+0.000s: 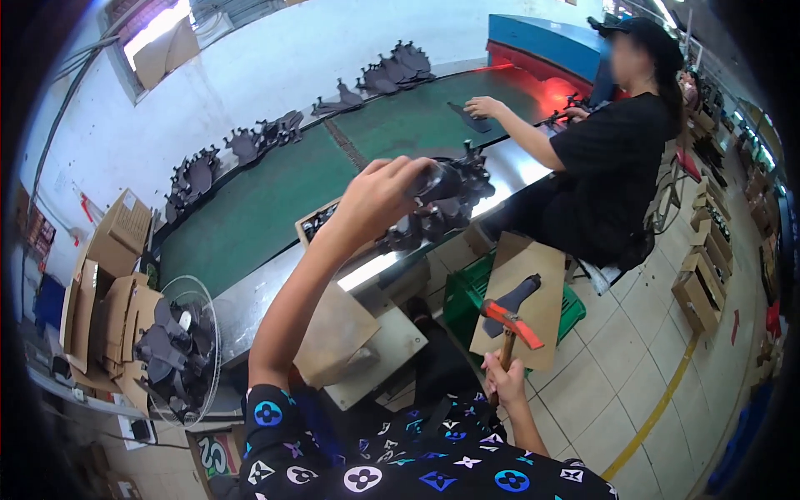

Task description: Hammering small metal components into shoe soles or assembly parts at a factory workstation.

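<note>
My left hand (385, 193) reaches up over the metal edge of the work table, its fingers closed on a glossy dark piece (439, 181). The piece's exact kind does not show. Around it is a heap of dark parts (473, 177), partly hidden by the hand. Low at the right, my right hand (505, 379) grips the wooden handle of a hammer (514, 323) with an orange-red head. Behind the hammer head, a dark grey flat piece (523, 292) lies on a cardboard sheet (533, 340), which rests across a green crate (573, 310).
A green conveyor belt (242, 218) carries dark pieces (197, 177) along its far edge. A co-worker (637, 125) sits at the right, one hand over a flat piece on the belt. A round wire guard (218, 350) stands left, by cardboard boxes (125, 229). More boxes (698, 287) line the right floor.
</note>
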The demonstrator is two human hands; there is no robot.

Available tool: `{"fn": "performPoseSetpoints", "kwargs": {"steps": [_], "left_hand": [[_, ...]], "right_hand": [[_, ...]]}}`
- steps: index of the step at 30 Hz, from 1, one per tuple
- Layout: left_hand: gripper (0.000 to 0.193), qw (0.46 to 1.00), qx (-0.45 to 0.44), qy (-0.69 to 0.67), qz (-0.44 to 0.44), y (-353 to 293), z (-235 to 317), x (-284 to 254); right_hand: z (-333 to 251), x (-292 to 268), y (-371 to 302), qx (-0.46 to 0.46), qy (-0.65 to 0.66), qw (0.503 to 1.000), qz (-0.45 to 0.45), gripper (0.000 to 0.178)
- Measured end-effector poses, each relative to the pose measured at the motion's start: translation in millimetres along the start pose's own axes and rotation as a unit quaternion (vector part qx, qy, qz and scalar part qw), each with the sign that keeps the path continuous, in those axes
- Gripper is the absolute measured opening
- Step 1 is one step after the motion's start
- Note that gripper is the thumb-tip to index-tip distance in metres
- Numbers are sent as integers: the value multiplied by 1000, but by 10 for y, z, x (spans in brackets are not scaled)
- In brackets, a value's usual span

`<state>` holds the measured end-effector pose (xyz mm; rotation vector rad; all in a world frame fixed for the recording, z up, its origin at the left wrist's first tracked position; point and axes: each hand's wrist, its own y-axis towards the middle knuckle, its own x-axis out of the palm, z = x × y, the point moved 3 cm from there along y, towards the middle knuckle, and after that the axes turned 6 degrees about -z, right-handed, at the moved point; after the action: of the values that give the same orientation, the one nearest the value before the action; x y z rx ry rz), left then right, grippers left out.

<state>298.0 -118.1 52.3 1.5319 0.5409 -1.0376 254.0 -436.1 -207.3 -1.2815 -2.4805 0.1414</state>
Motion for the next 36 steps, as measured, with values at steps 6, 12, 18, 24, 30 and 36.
{"fn": "performPoseSetpoints", "kwargs": {"steps": [6,12,18,24,30,36], "left_hand": [[38,808,-348,-456,133,-1279,81,-315],[53,818,-563,113,-18,-2775,148,459],[28,908,-414,44,49,-2069,-476,362],[12,907,-368,174,-112,-1582,-1656,932],[12,914,-346,196,-74,-1646,-1749,895],[23,859,-431,-261,90,-1670,-866,269]], "right_hand": [[78,112,214,-10,24,999,-21,27],[98,411,311,-15,16,997,-75,26],[-38,452,358,-54,-51,996,-55,17],[-183,534,410,-160,-166,971,-61,20],[-362,546,409,-145,-153,973,-90,22],[-935,950,643,-207,-80,963,-152,24]]}}
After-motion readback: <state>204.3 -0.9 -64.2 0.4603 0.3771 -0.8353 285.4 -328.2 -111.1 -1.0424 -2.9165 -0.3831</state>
